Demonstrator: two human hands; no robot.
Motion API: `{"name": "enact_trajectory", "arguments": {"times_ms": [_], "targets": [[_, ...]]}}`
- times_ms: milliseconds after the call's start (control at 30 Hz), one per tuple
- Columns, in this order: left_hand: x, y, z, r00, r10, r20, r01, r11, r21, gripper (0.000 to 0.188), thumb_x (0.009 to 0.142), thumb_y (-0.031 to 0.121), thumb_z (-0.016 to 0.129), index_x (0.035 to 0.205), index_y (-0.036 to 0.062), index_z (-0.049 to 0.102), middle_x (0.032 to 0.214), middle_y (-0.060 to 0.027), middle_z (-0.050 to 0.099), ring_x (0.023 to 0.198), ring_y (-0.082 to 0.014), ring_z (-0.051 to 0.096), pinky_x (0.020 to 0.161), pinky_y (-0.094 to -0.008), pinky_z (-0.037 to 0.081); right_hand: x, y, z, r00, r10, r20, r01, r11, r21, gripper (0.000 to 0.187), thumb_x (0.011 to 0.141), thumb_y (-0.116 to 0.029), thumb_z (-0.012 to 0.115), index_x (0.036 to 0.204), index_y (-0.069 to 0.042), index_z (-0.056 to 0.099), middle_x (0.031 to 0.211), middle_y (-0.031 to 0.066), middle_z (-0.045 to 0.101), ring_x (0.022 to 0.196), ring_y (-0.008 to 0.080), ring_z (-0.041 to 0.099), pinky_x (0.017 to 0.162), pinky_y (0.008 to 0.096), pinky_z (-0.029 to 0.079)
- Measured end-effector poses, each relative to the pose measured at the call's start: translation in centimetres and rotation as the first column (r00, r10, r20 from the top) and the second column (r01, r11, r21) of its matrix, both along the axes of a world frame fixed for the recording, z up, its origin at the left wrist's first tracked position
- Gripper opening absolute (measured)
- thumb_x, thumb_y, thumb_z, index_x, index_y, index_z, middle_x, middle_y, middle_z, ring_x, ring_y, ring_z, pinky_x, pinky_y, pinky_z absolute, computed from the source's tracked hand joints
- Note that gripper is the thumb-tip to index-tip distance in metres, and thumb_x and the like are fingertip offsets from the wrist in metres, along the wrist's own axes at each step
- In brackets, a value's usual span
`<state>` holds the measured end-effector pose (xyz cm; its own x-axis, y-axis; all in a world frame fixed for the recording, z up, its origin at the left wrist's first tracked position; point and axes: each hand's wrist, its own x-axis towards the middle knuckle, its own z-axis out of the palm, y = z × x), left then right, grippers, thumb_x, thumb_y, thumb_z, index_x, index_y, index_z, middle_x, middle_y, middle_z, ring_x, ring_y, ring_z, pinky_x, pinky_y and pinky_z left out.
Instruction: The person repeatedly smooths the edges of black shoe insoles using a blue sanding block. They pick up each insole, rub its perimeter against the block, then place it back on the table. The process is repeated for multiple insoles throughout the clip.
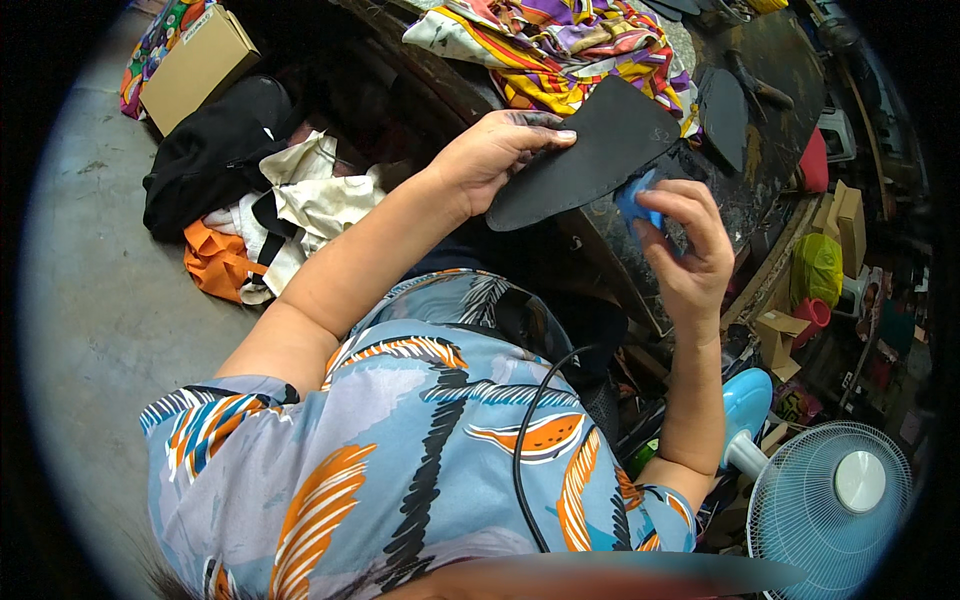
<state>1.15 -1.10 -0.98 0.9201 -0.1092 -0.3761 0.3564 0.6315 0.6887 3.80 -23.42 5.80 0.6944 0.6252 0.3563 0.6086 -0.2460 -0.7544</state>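
My left hand (492, 158) grips a flat black sole-shaped piece (590, 150) by its left edge, thumb on top. The piece has a broad far end, a narrower rounded near end and a small pale mark near its right edge. Dark smudges mark my left fingers. A crumpled blue scrap (636, 202), perhaps cloth or foam, is pinched between the thumb and fingers of my right hand (692, 238). That hand is beside the piece's right edge, over the dark worktable (765, 150). Whether the scrap touches the piece, I cannot tell.
A colourful patterned cloth (560, 45) lies on the table beyond the piece. Another dark sole-shaped piece (722, 118) rests to its right. At left are a cardboard box (200, 70), a black bag (215, 150) and pale cloth (320, 200). A fan (830, 500) stands lower right.
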Motion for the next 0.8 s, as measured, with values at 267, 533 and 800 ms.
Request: {"name": "enact_trajectory", "arguments": {"times_ms": [267,533,800], "targets": [[0.3,0.1,-0.6,1.000,-0.018,0.012,0.018,1.000,0.000,0.023,0.082,0.014,0.071,0.101,0.0031,0.065,0.084,-0.0032,0.068,0.070,-0.0085,0.065,0.064,-0.0209,0.053,0.5,-0.7,0.3,0.992,-0.123,-0.037,0.126,0.987,0.102,0.029,0.072,0.009,0.061,0.097,-0.005,0.069,0.097,0.0072,0.059,0.092,0.0172,0.058,0.080,0.0282,0.046],[0.0,1.0,1.2,0.875,0.102,0.473,-0.352,0.806,0.477,0.023,0.085,0.011,0.065,0.103,-0.0042,0.064,0.083,-0.0090,0.068,0.065,-0.0091,0.056,0.064,-0.0244,0.049,0.5,-1.6,0.9,0.988,-0.042,-0.151,0.069,0.982,0.174,0.030,0.067,0.008,0.055,0.095,0.000,0.065,0.096,0.0083,0.058,0.093,0.0170,0.056,0.083,0.0279,0.044],[-1.0,1.6,3.1,0.872,-0.056,0.487,-0.356,0.610,0.708,0.019,0.083,0.004,0.067,0.101,-0.0032,0.065,0.089,-0.0040,0.066,0.083,-0.0060,0.054,0.074,-0.0237,0.047,2.3,1.7,2.8,0.979,-0.181,-0.096,0.200,0.950,0.239,0.025,0.086,0.000,0.058,0.111,0.002,0.058,0.102,0.0084,0.056,0.088,0.0135,0.057,0.081,0.0253,0.046]]}}
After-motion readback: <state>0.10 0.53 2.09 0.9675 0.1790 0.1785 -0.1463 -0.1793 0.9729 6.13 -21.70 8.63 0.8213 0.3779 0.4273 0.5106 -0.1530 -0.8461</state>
